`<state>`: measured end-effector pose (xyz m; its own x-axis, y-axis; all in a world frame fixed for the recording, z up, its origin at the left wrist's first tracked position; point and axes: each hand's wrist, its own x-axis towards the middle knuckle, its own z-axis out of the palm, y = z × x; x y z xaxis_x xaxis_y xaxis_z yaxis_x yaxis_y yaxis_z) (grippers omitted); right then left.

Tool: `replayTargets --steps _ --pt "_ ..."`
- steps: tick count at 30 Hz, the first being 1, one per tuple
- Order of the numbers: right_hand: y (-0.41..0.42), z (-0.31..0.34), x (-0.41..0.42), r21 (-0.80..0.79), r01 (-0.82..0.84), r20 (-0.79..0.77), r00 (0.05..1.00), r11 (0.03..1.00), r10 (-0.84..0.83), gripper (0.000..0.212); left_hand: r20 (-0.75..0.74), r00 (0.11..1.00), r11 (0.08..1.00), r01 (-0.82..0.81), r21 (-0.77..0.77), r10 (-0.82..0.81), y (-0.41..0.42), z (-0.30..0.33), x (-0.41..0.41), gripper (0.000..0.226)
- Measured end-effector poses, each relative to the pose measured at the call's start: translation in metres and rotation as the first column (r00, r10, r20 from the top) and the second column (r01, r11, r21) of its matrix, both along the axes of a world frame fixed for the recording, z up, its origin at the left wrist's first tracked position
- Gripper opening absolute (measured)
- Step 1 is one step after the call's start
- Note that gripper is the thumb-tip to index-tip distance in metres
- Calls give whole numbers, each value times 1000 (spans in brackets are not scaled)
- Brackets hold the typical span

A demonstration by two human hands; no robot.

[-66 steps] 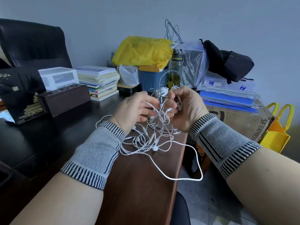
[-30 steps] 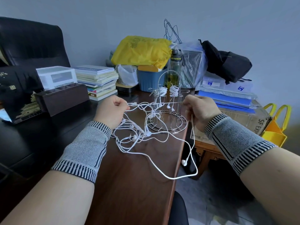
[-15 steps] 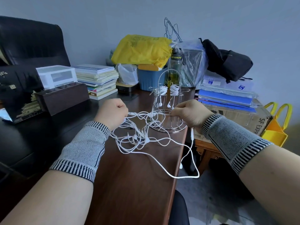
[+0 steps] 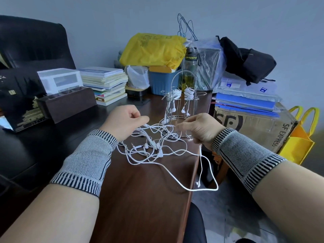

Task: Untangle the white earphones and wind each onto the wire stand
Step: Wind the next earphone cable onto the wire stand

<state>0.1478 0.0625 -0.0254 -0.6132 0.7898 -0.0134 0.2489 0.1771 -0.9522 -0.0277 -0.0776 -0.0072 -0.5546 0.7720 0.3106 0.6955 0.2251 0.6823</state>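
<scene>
1. The left hand is sitting just left of the frame's centre, fingers curled, pinching strands of the white earphones at its fingertips.
2. The right hand is sitting just right of centre, thumb and forefinger pinching a strand near the tangle; another cord is running out from under its curled fingers and hanging past the desk's right edge.
3. The tangle of earphones is lying on the brown desk between and just below the two hands — earbuds and a jack plug are showing among the loops, and one long loop is drooping off the edge toward the lower right of the frame.
4. The wire stand is standing upright just above the hands, at the frame's centre, carrying two wound white bundles on its arms with earbuds dangling beneath them.
5. Both wrists are wearing knitted grey bands with striped edges.
6. A stack of books is lying at upper left, a yellow bag at top centre, and a cardboard box at right.
</scene>
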Motion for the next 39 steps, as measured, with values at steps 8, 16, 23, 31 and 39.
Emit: replayTargets --steps 8,16,23,31,39 --pt "-3 19 -1 -189 17 -241 968 982 -64 23 29 993 993 116 -10 -115 -2 3 1 5" --pt "0 35 4 -342 -131 -397 918 931 -16 25 -67 991 993 115 8 -114 -1 9 2 11" --pt "-3 38 3 -309 -150 -341 939 939 38 24 -36 996 965 -70 251 82 -2 14 -6 13" --pt "-6 50 0 -305 -173 -331 941 937 66 14 20 952 865 -285 413 305 -7 20 -20 16" --pt "3 53 5 -11 -66 -40 997 998 65 23 149 918 810 -394 435 367 -7 13 -27 18"
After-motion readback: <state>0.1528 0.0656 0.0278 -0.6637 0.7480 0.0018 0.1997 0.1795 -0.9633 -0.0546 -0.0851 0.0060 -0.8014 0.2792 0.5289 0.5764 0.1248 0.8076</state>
